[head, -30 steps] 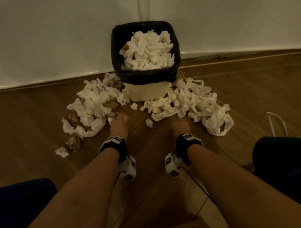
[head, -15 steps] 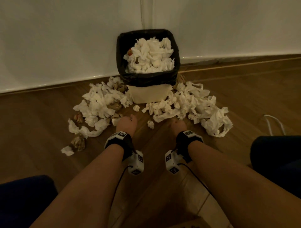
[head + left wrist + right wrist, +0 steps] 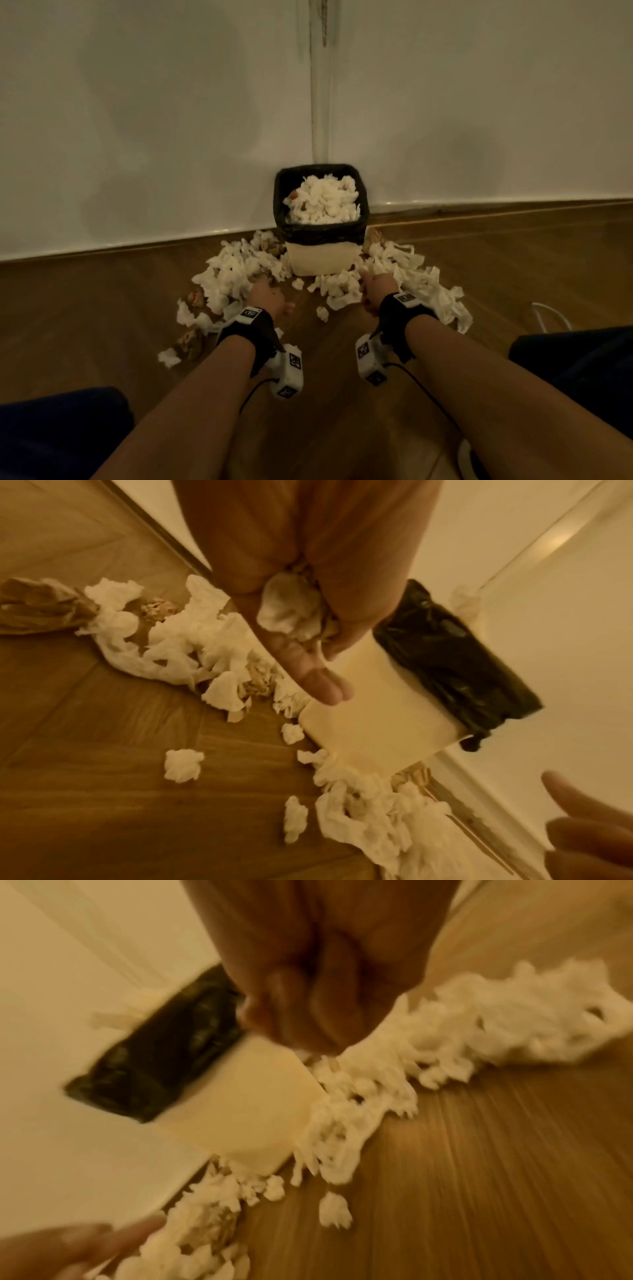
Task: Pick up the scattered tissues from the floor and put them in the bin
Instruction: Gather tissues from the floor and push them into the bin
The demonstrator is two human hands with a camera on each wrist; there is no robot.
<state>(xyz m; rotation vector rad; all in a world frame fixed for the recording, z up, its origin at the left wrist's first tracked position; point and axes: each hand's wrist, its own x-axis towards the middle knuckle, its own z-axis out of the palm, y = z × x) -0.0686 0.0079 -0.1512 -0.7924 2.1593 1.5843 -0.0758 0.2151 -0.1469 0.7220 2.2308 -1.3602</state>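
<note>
A cream bin with a black liner stands in the wall corner, heaped with white tissues. Crumpled tissues lie on the wooden floor in a left pile and a right pile. Between them lie two small wads. My left hand is at the left pile's near edge. In the left wrist view this hand grips a crumpled white tissue. My right hand is at the right pile, close to the bin's front. The blurred right wrist view shows its fingers curled, with no tissue visible in them.
Brown crumpled paper balls lie among the left tissues, with another nearer me. A white cable loops on the floor at the right. My dark blue knees frame the bottom corners. White walls meet behind the bin.
Both hands have moved forward from the open floor to the tissue piles beside the bin. My head has tilted up, so more wall shows.
</note>
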